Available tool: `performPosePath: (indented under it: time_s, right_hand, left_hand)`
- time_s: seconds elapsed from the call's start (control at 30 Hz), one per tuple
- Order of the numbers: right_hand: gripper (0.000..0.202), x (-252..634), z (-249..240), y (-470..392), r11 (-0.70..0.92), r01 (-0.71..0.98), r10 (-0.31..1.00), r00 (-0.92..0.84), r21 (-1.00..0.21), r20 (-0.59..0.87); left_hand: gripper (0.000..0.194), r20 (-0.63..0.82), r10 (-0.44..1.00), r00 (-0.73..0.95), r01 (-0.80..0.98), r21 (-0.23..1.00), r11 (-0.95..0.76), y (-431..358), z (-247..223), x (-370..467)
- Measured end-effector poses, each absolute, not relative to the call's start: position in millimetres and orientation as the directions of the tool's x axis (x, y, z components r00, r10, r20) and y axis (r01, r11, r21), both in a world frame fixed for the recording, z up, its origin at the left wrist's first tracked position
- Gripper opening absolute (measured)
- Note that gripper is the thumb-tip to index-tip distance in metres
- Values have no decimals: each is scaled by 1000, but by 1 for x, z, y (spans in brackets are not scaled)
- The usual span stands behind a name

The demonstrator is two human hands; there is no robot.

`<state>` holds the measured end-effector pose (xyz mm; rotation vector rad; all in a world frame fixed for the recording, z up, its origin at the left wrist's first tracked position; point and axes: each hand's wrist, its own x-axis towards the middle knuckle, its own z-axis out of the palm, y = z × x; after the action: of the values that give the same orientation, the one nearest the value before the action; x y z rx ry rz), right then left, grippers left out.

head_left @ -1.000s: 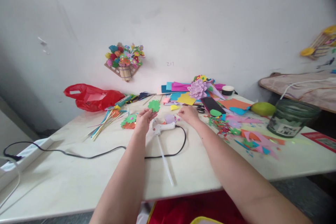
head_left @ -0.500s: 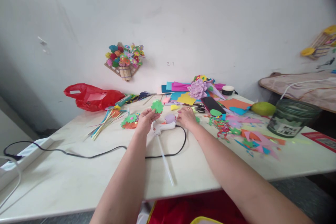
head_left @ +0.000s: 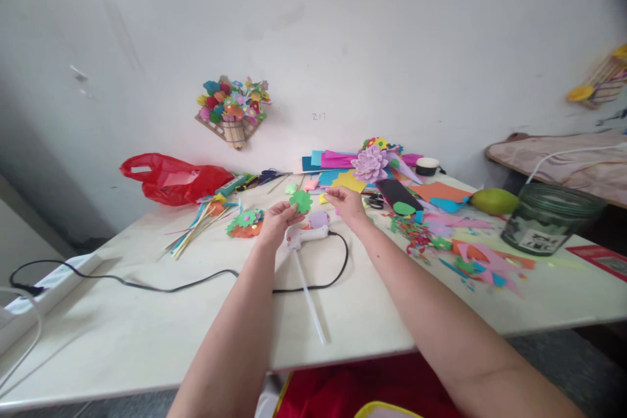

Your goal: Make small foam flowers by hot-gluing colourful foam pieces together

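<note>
My left hand (head_left: 280, 222) pinches a green flower-shaped foam cutout (head_left: 300, 202) by its edge and holds it up over the table. My right hand (head_left: 347, 204) is a little to the right, thumb and fingertips together; whatever is between them is too small to make out. A small yellow piece (head_left: 323, 198) shows right by those fingertips. Below both hands lies a white glue gun (head_left: 313, 233) with a long clear glue stick (head_left: 311, 307) pointing toward me. A lilac cutout (head_left: 319, 219) rests just behind the gun. Finished-looking green and orange foam flowers (head_left: 245, 224) lie left of my left hand.
A black cord (head_left: 196, 282) runs from the gun to a power strip (head_left: 53, 290). Thin strips (head_left: 198, 235) and a red bag (head_left: 176, 179) lie left. Scissors (head_left: 375, 200), a phone (head_left: 398, 194), foam scraps (head_left: 484, 258) and a glass jar (head_left: 551, 219) stand or lie right.
My right hand has lifted from the table and moved slightly up, with its fingertips drawn together. The green cutout in my left hand has shifted a little to the right.
</note>
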<state>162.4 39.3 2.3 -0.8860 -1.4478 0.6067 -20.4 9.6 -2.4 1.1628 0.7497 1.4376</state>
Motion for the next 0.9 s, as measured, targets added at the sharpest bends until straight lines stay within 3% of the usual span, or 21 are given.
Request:
performPosePath:
  time_s: [0.1,0.27,0.9]
  right_hand:
    - [15,156,8,33,580,64,811,45,-812,583]
    - [12,150,11,25,654,60,754,18,-754,656]
    - [7,144,-2,33,715,206,687,-28,-669,726]
  left_hand:
    - [26,263,960,95,-338,916,-217,9,-2,-19]
    - [26,252,957,146,-288,936,-202,8,-2,-16]
    - [23,241,943,228,-263,948,-179,4,-1,-11]
